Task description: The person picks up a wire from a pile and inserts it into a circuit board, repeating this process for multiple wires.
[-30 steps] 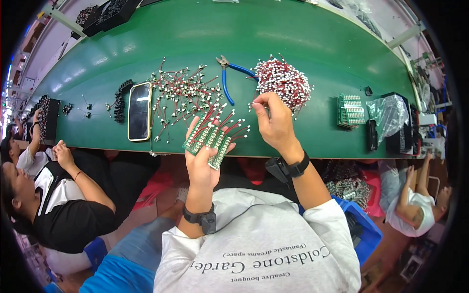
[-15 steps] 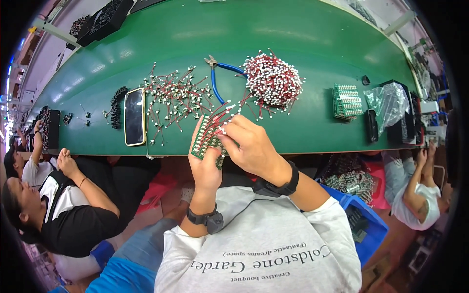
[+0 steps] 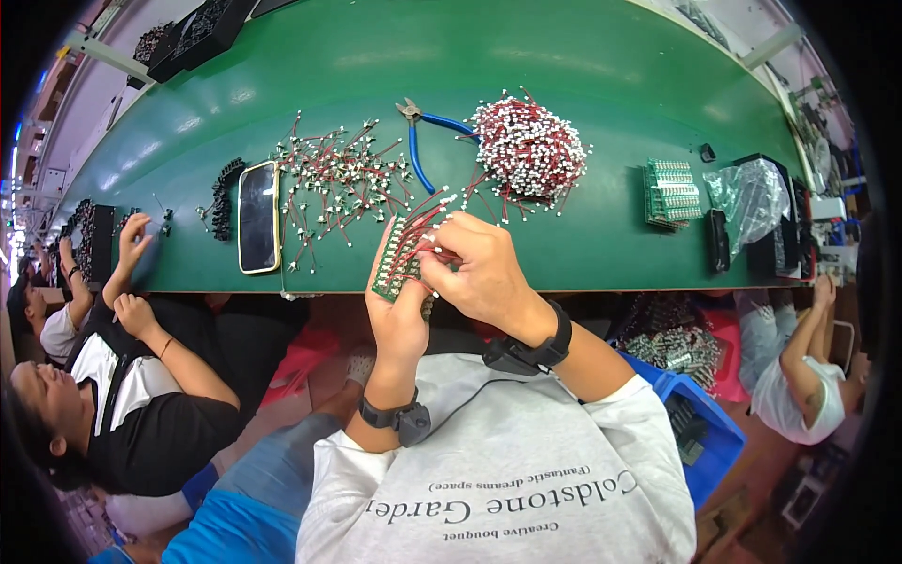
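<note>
My left hand [image 3: 398,324] is closed around a green circuit board [image 3: 385,270], its thumb across the near end. Rows of small white connectors line the board, and several red wires with white plug ends stand out from it toward the far side. Bent over the board from the right, my right hand [image 3: 484,268] has thumb and forefinger pinched at a red wire [image 3: 420,280]. The fingers partly hide the wire's end, and I cannot make out whether it sits in a connector.
Ahead lie a heap of red wires with white plugs [image 3: 531,146], blue-handled cutters [image 3: 413,141] and scattered wired parts [image 3: 343,174]. A phone [image 3: 258,221] lies left; stacked circuit boards [image 3: 673,195] and a plastic bag [image 3: 752,199] are right. A co-worker [image 3: 141,385] sits at left.
My right fingers have shifted slightly at the board, and a red wire now shows by them. The co-worker at left has raised one hand over the table edge.
</note>
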Motion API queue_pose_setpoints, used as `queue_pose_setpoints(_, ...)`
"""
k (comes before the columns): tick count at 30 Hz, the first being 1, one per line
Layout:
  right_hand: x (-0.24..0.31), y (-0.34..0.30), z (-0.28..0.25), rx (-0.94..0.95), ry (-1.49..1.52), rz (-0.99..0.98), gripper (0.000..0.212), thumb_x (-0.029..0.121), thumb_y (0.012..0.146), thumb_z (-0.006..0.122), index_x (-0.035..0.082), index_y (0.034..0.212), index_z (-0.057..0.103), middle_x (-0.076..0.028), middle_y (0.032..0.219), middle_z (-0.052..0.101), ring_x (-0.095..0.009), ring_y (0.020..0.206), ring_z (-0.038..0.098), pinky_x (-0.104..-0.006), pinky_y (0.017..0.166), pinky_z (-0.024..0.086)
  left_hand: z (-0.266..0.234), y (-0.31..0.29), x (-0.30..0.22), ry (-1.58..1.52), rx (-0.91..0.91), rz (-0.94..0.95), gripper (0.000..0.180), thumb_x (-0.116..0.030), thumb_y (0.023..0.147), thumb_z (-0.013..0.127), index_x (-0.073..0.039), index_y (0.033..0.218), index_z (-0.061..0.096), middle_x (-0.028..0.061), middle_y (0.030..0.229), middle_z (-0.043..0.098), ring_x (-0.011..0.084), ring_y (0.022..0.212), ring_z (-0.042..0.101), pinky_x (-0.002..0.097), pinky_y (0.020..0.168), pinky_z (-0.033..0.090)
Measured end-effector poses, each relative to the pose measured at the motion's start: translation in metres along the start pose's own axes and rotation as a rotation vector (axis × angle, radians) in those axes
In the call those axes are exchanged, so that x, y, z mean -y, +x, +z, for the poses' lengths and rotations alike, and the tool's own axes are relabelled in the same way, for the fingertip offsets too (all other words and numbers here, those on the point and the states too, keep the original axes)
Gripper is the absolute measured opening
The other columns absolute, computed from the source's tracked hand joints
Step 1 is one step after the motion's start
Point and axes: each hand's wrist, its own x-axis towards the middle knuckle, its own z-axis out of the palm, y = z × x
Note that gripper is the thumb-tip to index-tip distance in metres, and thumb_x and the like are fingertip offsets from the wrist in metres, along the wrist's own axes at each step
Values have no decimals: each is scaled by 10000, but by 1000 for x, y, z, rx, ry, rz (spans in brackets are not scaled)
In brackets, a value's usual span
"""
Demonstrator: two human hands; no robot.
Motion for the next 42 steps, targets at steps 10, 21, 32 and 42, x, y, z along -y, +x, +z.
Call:
queue_pose_setpoints(10, -2, 1, 5, 15, 13, -15, 88, 15, 740, 690, -13, 822, 675, -109, 728, 597, -204, 572, 599, -324, 525, 487, -5, -2, 2, 37, 1, 18, 346, 98, 881, 497, 58, 1211, 591, 116, 1134, 663, 183, 1004, 659, 294, 863, 522)
queue_pose_setpoints(21, 5, 2, 3, 117, -178, -113, 148, -22, 745, 691, 15, 861, 607, -140, 796, 582, -343, 673, 602, -414, 568, 491, -17, -4, -6, 374, 105, 19, 540, 106, 921, 458, 90, 1455, 387, 121, 1318, 582, 137, 1162, 567, 275, 986, 461)
queue_pose_setpoints(32, -8, -4, 13, 74, -98, -67, 171, -8, 761, 727, 15, 886, 613, -138, 785, 592, -320, 652, 616, -400, 574, 504, -38, -10, -4, 215, 64, -3, 582, 103, 846, 445, 109, 1427, 415, 119, 1245, 618, 154, 1062, 620, 274, 936, 493)
queue_pose_setpoints(42, -74, 7, -8, -99, -666, 62, 103, 35, 807, 717, 36, 894, 664, -116, 799, 624, -297, 684, 639, -398, 601, 500, -37, 1, -10, 110, -88, 2, 560, 101, 730, 418, 116, 1282, 514, 216, 1209, 626, 323, 1092, 656, 510, 875, 594)
